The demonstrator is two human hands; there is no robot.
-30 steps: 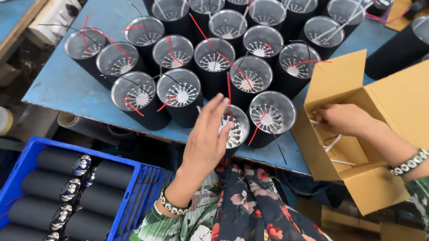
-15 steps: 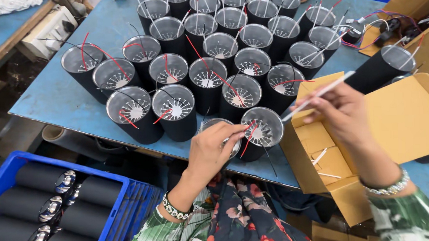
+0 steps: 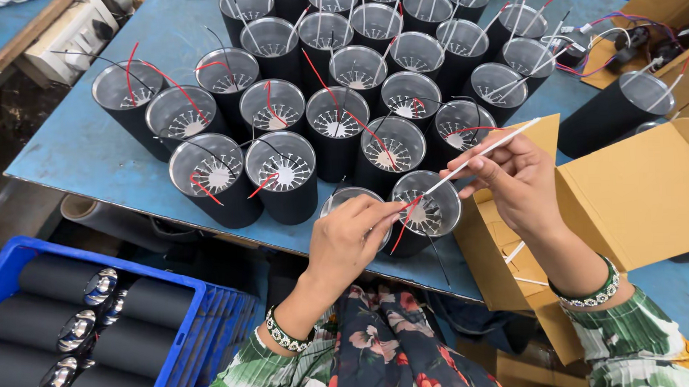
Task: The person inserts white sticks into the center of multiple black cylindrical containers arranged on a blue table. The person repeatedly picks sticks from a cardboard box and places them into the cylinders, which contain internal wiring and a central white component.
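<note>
Left hand (image 3: 353, 235): your fingers pinch the red wire (image 3: 401, 223) at the black cylinder (image 3: 429, 213), counter's near edge.
Right hand (image 3: 516, 180): you grip a white sleeve tube (image 3: 484, 150), above the cardboard box (image 3: 635, 198).

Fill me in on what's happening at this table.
A person is working over black cylinders standing open-end up on a blue table. The right hand holds a thin white tube. The left hand pinches a red wire at the nearest cylinder. An open cardboard box sits beside it.
</note>
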